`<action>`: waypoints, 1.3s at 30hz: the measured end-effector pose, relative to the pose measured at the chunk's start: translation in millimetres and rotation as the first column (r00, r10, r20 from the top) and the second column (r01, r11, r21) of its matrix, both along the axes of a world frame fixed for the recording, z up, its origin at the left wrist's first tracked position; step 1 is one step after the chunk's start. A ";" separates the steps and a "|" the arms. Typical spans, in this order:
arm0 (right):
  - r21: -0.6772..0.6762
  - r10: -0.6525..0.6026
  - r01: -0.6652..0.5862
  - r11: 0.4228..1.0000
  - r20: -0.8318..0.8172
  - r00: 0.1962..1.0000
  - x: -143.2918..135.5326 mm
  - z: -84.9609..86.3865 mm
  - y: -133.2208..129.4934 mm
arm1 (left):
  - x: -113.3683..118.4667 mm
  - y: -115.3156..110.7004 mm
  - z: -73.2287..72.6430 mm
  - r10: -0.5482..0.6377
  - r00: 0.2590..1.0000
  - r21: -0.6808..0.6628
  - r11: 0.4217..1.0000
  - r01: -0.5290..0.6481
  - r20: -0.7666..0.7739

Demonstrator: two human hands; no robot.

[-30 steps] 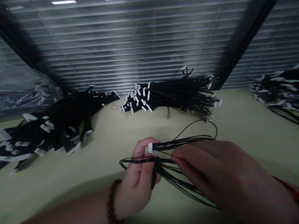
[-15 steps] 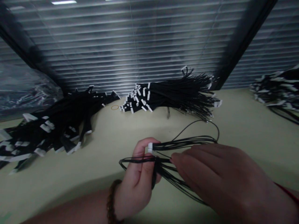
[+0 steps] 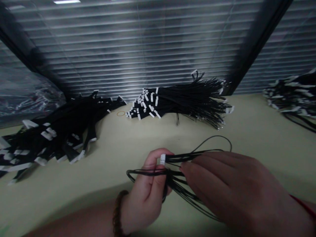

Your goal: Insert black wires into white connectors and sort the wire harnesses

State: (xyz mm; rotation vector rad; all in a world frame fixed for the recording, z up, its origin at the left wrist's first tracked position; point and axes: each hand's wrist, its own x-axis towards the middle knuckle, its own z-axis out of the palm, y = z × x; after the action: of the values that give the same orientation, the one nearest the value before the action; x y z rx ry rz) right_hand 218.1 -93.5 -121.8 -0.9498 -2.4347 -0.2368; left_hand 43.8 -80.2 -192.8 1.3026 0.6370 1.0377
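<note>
Between the thumb and forefinger of my left hand (image 3: 149, 189) is a small white connector (image 3: 163, 159), with several thin black wires (image 3: 178, 158) running from it to the right. More black wires (image 3: 186, 191) of the harness pass through the same hand, and a loop of them sticks out to its left. My right hand (image 3: 232, 184) is closed, its fingertips at the wires just right of the connector; the fingers hide part of the bundle. One wire (image 3: 217, 136) arches up above the right hand.
Behind my hands lies a large pile of black wire harnesses (image 3: 182, 100) with white connectors. Another heap (image 3: 59, 126) spreads at the left, a third (image 3: 293, 93) at the right. A thin rubber band (image 3: 120, 113), a clear plastic bag (image 3: 27, 95) and window blinds (image 3: 138, 49) are there too.
The connector and my left fingertips have shifted slightly right and down, and the connector has turned a little. The arching wire sits lower. My right hand has hardly moved.
</note>
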 end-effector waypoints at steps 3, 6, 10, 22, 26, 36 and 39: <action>-0.004 0.005 -0.005 1.000 0.004 1.000 -1.2 -1.5 0.3 | -0.8 0.5 -0.1 -0.005 1.000 -0.003 1.000 0.005 0.001; -0.006 0.011 -0.011 1.000 0.007 1.000 -2.3 -4.8 1.9 | -2.5 0.4 -0.8 -0.008 0.999 0.009 1.000 0.009 -0.039; 0.000 0.023 -0.023 1.000 -0.001 1.000 -2.4 -9.7 4.4 | -2.5 -1.6 -0.9 -0.018 0.998 0.042 0.999 0.021 -0.054; -0.024 0.001 -0.001 1.000 -0.002 1.000 -4.7 -14.1 9.0 | 4.5 1.2 -2.9 -0.020 0.999 -0.043 0.999 0.018 -0.033; -0.085 -0.205 0.201 0.976 -0.050 0.977 12.8 0.9 12.5 | 5.8 5.6 -0.6 0.094 0.994 -0.075 0.992 -0.099 -0.058; -0.386 -0.179 0.148 0.911 -0.046 0.983 1.2 1.8 -1.8 | 3.9 6.5 0.8 0.087 0.996 -0.024 0.996 -0.088 -0.016; -0.431 -0.168 0.141 0.892 -0.027 0.985 -10.1 -7.4 0.0 | 3.0 5.7 0.2 0.065 0.998 0.018 0.998 -0.065 -0.013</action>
State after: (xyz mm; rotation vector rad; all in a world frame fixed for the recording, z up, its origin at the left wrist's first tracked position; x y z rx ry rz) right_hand 208.0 -93.5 -129.2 -1.3187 -2.3981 0.2872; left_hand 46.7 -74.5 -192.6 1.3119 0.6858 1.0907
